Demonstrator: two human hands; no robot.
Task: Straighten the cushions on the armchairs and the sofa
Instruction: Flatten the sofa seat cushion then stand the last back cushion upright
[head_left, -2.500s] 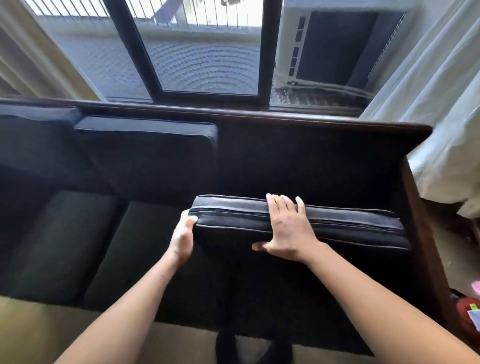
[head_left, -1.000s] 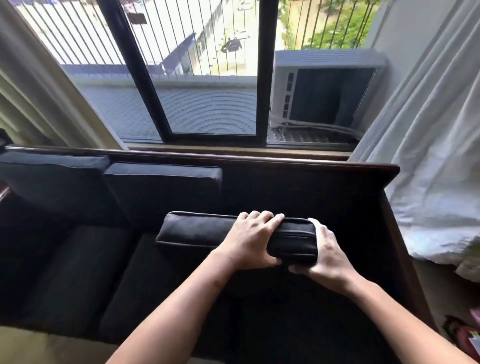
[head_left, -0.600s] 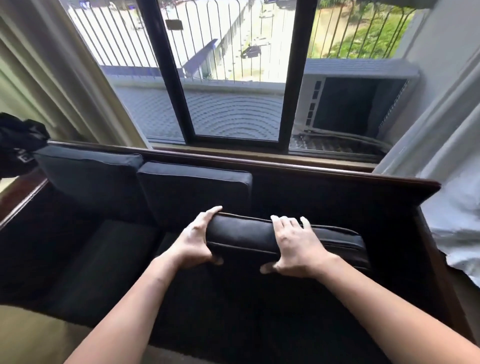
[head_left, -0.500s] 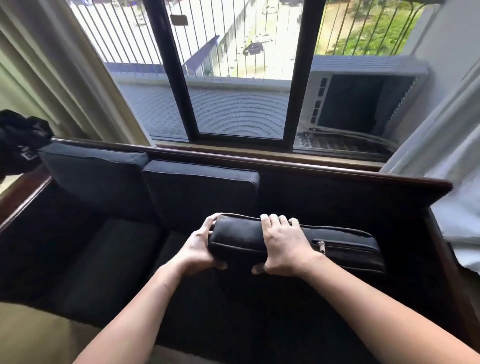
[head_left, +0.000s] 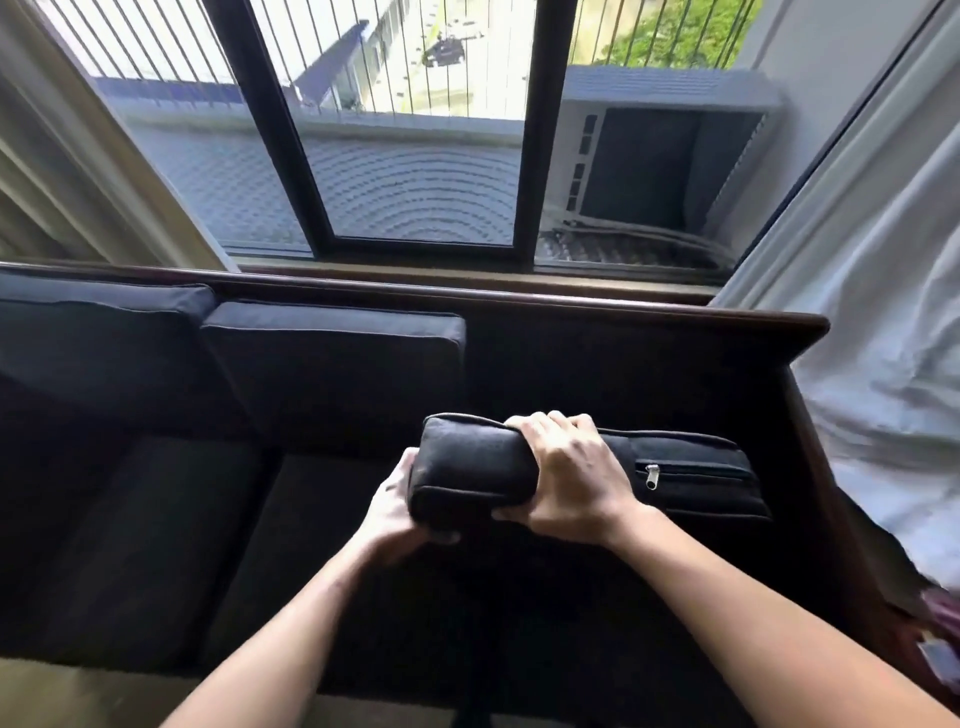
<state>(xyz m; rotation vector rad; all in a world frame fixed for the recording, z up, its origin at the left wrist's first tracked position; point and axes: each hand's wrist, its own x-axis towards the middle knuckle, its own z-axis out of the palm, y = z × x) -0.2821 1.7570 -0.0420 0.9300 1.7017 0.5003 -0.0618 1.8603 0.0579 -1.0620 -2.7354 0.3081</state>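
Head view: both hands, left hand (head_left: 397, 512) and right hand (head_left: 569, 480), grip the black cushion (head_left: 587, 470); no writing legible.

Two bare forearms, two bare hands.
No sleeves in sight, arms uncovered right to the frame's lower edge. Left hand (head_left: 397, 506) ringless as far as can be seen, mostly tucked from view. Right hand (head_left: 574, 480) plain too: short nails, knuckles showing, no watch or band at either wrist.

Matt black woven cloth on cushion (head_left: 475, 467), small shiny metal zipper pull (head_left: 651, 475); glossy dark wood, seemingly varnished, along sofa frame (head_left: 623, 306) at twelve o'clock.
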